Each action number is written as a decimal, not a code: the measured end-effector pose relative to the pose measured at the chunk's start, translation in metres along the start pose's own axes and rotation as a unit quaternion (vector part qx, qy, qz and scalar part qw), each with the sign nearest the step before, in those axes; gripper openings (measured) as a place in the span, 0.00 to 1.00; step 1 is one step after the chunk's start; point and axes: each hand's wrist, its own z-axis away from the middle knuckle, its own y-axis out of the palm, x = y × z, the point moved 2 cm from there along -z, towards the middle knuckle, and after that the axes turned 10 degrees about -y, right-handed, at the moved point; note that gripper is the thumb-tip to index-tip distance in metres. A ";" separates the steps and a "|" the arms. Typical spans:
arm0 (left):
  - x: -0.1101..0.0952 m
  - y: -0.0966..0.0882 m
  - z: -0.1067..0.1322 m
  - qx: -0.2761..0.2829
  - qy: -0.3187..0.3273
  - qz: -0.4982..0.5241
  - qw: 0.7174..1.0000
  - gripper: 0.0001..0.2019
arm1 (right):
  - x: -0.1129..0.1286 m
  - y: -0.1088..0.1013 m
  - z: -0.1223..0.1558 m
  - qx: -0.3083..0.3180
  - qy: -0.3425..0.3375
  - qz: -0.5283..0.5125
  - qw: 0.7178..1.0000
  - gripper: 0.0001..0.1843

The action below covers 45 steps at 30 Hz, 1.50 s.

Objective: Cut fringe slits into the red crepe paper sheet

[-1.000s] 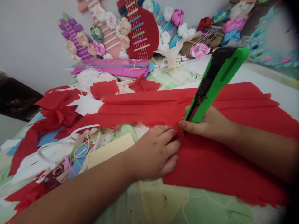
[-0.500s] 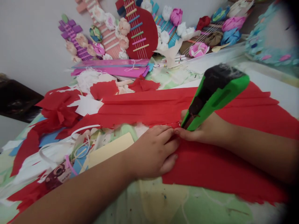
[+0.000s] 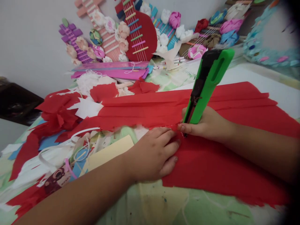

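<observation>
My right hand [image 3: 206,125] is closed around a green and black utility knife [image 3: 212,76]. The knife stands steeply, its handle leaning up to the right and its tip down on a large sheet of red crepe paper [image 3: 211,165]. To the left of the tip, my left hand [image 3: 156,153] lies flat on the paper's left part, fingers slightly bent. A whitish dotted line shows on the red paper just above the left fingertips. Part of the knife's lower end and the fingers behind it are hidden.
Torn red scraps [image 3: 58,109], a cream card [image 3: 112,153] and white strips lie on the left. Behind are a heap of white string [image 3: 93,82], purple sheets [image 3: 112,73] and a red guitar-shaped craft [image 3: 147,34]. A light-blue decorated frame [image 3: 252,53] stands back right.
The knife has turned more upright, its top swinging left, and its tip now shows lower on the paper. My right hand has shifted slightly; my left hand has stayed nearly in place.
</observation>
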 end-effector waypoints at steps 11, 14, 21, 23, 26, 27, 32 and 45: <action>0.000 0.001 0.000 0.000 0.004 0.002 1.000 0.16 | 0.001 0.002 0.000 0.019 0.013 0.037 0.999 0.18; 0.000 0.001 0.000 0.003 0.004 0.003 1.000 0.16 | 0.001 0.002 0.000 0.020 0.001 0.072 0.997 0.19; 0.001 0.000 -0.001 0.000 0.000 0.010 1.000 0.17 | 0.004 0.004 0.003 0.055 -0.020 0.127 0.990 0.20; 0.001 0.000 -0.001 -0.004 0.003 0.014 1.000 0.17 | 0.005 0.005 0.004 0.066 -0.031 0.135 0.988 0.20; 0.001 0.001 0.000 -0.009 0.008 0.010 1.000 0.18 | 0.003 0.004 0.002 0.067 -0.039 0.128 0.989 0.20; 0.001 0.001 0.000 -0.008 0.008 0.005 1.000 0.18 | 0.002 0.004 0.001 0.063 -0.036 0.115 0.991 0.20; 0.000 0.001 0.002 0.004 0.006 -0.021 1.000 0.19 | -0.002 -0.001 -0.004 0.026 0.002 0.011 1.000 0.22; -0.006 0.001 0.006 0.016 0.010 -0.092 0.996 0.21 | -0.006 -0.006 -0.003 -0.025 0.018 -0.058 0.998 0.25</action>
